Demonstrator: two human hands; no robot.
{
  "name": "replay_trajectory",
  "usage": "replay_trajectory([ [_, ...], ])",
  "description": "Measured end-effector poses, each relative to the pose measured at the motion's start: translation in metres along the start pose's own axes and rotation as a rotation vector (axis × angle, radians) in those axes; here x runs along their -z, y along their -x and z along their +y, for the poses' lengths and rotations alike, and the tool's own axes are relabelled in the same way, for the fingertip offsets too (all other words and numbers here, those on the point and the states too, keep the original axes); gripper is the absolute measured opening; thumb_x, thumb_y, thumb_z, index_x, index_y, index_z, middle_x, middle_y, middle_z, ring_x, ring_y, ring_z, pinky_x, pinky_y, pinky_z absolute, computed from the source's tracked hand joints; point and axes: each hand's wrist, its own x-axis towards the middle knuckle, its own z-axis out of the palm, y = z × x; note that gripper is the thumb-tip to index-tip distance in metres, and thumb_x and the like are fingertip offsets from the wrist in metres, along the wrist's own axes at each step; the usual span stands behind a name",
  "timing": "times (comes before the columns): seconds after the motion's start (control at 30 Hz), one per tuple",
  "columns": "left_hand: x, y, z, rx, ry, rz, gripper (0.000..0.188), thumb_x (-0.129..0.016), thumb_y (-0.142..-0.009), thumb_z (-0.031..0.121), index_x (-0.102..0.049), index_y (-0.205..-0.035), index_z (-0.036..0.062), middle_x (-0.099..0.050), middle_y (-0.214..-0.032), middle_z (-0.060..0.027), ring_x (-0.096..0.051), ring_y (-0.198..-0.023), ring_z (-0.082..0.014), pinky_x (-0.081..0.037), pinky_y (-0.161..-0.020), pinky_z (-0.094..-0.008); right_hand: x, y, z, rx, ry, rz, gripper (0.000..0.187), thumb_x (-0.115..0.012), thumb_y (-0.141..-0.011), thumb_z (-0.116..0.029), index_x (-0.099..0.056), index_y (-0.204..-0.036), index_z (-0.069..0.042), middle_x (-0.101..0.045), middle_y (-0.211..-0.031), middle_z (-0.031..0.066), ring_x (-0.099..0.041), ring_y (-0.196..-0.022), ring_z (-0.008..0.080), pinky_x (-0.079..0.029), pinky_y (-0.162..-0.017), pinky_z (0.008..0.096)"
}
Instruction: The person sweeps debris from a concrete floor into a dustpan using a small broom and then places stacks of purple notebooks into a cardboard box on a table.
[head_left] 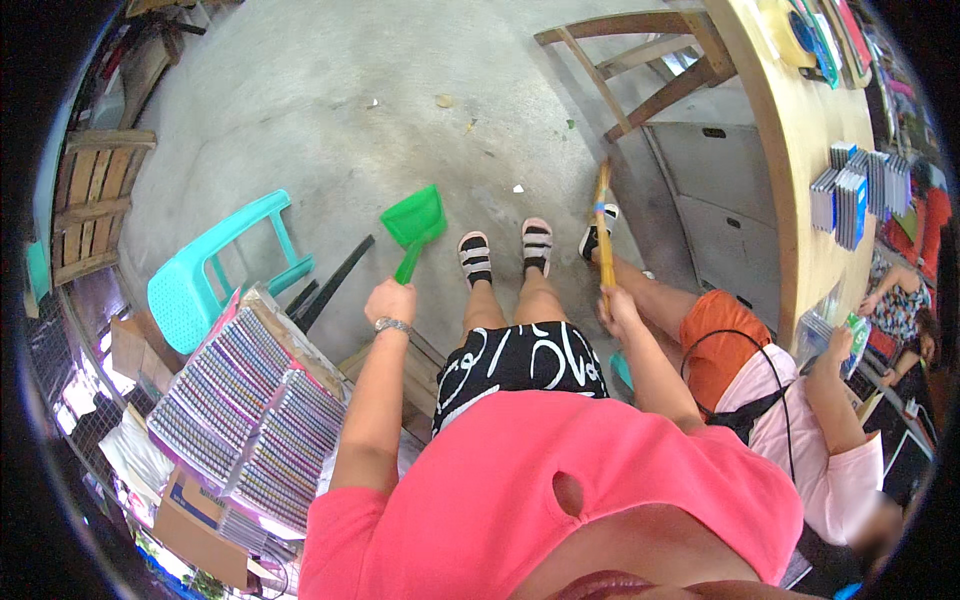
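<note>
My left hand [392, 301] is closed round the handle of a green dustpan [413, 217], whose pan hangs above the concrete floor, left of my feet. A wristwatch is on that wrist. In my right hand [620, 310] is a slim yellow-brown broom [603, 238], seen almost edge-on, with a bluish band partway along it. The broom points away from me toward the floor near the other person's shoe [600, 230]. Its far end is too narrow in view to make out bristles.
Scraps of litter [518, 188] dot the floor ahead. A turquoise stool [225, 262] and stacked spiral notebooks [235, 390] are at left. A wooden table [785, 130] bearing boxed stacks [850, 195] runs along the right, by a wooden frame [655, 85]. A person [730, 325] sits close on my right.
</note>
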Motion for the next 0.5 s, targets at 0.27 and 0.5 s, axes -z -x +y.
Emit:
replay_trajectory([
  [0.27, 0.001, -0.011, 0.007, -0.051, -0.018, 0.016, 0.033, -0.055, -0.075, 0.036, -0.064, -0.090, 0.0079, -0.064, -0.088, -0.0167, -0.062, -0.084, -0.0323, -0.049, -0.073, -0.0439, -0.140, -0.065, -0.050, 0.040, 0.095, -0.087, 0.016, -0.049, -0.085, -0.018, -0.046, -0.096, -0.007, -0.045, -0.054, 0.0023, -0.038, -0.038, 0.0135, -0.030, -0.033, 0.0263],
  [0.5, 0.007, -0.011, -0.002, 0.006, 0.018, -0.029, 0.032, -0.054, -0.073, 0.032, -0.065, -0.087, 0.0062, -0.064, -0.084, -0.0179, -0.063, -0.082, -0.0322, -0.049, -0.073, -0.0424, -0.046, 0.044, -0.005, 0.258, 0.570, -0.123, 0.046, -0.052, -0.084, -0.015, -0.043, -0.129, -0.019, -0.044, -0.055, 0.0005, -0.043, -0.042, 0.0114, -0.034, -0.036, 0.0264],
])
